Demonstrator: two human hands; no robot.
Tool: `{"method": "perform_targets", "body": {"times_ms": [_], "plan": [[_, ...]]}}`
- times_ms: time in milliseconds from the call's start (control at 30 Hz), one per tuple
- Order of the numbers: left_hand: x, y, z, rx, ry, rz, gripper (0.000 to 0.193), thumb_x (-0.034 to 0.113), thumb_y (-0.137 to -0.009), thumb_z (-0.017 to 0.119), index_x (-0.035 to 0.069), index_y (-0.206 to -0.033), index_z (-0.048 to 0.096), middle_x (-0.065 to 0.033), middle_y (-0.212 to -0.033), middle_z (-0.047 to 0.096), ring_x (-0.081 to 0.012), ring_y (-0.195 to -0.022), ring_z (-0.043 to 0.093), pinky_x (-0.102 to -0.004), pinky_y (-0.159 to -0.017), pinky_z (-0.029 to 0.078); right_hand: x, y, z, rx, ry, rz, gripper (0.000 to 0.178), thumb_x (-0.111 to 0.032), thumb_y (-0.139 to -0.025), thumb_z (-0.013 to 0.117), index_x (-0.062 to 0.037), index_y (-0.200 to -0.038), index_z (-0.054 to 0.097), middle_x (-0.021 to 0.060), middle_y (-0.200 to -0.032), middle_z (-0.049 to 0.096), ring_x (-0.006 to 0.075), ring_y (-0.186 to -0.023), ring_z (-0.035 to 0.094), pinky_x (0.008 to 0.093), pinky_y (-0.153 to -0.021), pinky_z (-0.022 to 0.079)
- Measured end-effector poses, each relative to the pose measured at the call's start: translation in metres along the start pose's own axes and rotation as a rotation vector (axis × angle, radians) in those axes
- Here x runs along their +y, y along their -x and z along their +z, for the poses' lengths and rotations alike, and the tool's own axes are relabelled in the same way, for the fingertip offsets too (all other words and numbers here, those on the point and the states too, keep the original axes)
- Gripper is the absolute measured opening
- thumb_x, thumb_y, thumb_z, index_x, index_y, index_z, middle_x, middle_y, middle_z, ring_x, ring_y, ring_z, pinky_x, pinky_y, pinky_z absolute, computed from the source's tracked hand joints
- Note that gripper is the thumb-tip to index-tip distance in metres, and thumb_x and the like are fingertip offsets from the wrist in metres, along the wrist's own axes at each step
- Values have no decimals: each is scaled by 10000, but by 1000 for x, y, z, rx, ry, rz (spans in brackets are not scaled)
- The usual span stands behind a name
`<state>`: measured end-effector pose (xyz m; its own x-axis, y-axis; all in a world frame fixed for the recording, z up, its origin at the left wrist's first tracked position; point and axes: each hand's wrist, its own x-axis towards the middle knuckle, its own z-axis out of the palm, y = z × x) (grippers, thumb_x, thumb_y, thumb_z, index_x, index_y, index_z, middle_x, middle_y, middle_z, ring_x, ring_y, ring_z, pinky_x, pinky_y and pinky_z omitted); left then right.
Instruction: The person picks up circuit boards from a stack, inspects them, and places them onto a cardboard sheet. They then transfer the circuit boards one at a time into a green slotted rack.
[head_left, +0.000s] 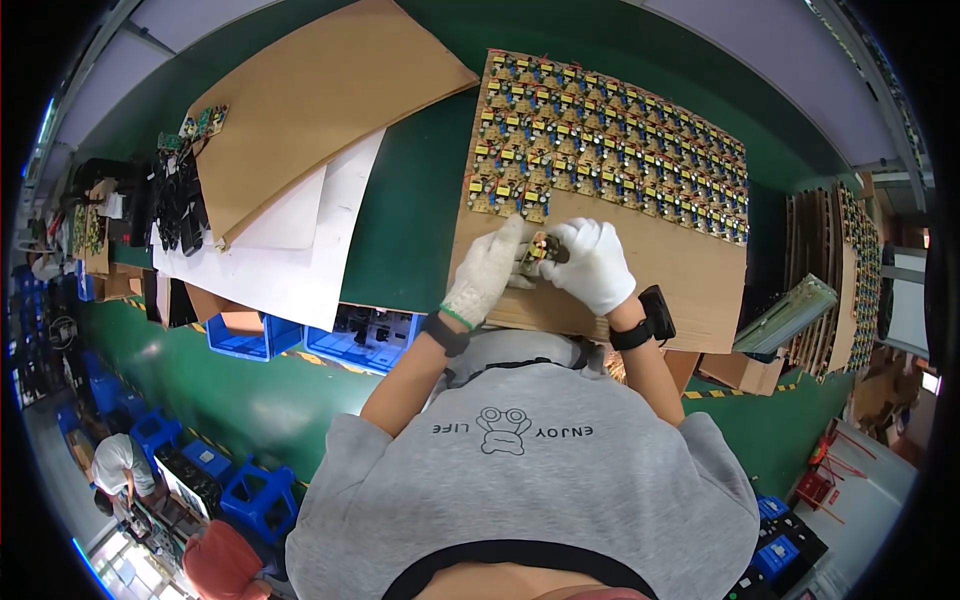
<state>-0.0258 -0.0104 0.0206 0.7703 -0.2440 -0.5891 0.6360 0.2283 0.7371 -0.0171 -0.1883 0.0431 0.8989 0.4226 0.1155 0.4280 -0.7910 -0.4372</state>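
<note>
Both my hands wear white work gloves and meet over the near part of a cardboard sheet (pixel 690 290). My right hand (pixel 594 268) pinches a small circuit board (pixel 541 249) with its fingertips. From the other side, my left hand (pixel 488 268) has its fingers closed at the left edge of that board. The gloves hide part of the board. Just beyond my hands, rows of similar circuit boards (pixel 610 140) with yellow, blue and dark parts cover the far part of the cardboard; a stepped gap shows in their nearest rows.
Brown cardboard (pixel 330 90) and white sheets (pixel 290 275) lie left on the green table (pixel 405 200), beside black cables (pixel 180 205). Blue bins (pixel 255 335) stand below the table edge. Upright cardboard sheets (pixel 810 240) are at right. Other people (pixel 225 560) sit at lower left.
</note>
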Motion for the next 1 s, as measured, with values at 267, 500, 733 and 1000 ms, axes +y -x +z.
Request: {"method": "perform_targets", "body": {"times_ms": [267,500,733,1000], "plan": [[0,-9,4,-119,136,-117,636,477,-984,391,-50,-1335,439,-208,-1094,627,-246,-811,663,-378,-690,566,26,6,-4,-69,-280,157,372,-293,-719,718,-40,-991,691,174,-851,665,339,-792,652,409,-717,526],[3,-4,5,-89,71,-88,649,482,-963,425,-49,-1335,417,-249,-1050,631,-256,-767,666,-344,-650,560,25,5,-14,-42,-81,366,583,-336,-744,747,-40,-1212,567,216,-1082,599,376,-968,610,435,-822,507],[4,-3,7,-66,67,-78,591,428,-949,463,-34,-1316,438,-237,-999,648,-251,-733,666,-333,-624,558,30,-1,13,102,-123,350,667,-240,-641,840,-58,-1210,545,206,-1107,584,373,-968,603,420,-821,513],[1,-6,7,-36,24,-78,589,436,-945,477,-29,-1305,452,-229,-964,657,-236,-706,664,-325,-606,555,41,-16,18,115,-192,239,608,-198,-665,824,-53,-1198,569,190,-1167,597,370,-990,604,407,-841,511]]}}
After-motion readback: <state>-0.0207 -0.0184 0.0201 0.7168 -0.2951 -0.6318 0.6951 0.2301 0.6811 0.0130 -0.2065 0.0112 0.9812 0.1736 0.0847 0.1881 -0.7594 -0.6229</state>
